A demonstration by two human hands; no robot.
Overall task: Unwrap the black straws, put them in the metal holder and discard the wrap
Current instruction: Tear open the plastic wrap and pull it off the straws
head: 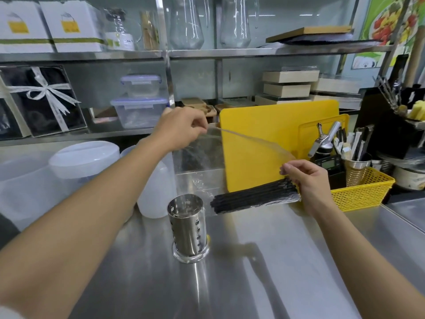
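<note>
A bundle of black straws [253,198] is held level above the steel counter, its right end in my right hand [307,180]. Clear plastic wrap [250,143] stretches in a sheet from the bundle up to my left hand [181,127], which pinches its far corner high and to the left. Some wrap still clings around the bundle. My right thumb and forefinger also pinch an edge of the wrap. The perforated metal holder [187,226] stands upright and empty on the counter, below and left of the straws' free end.
A yellow cutting board [259,125] leans behind the straws. A yellow basket [361,192] with utensil cups sits at right. White plastic containers [85,157] and a jug [158,192] stand at left. Shelves with boxes and glass pitchers rise behind the steel counter [264,272].
</note>
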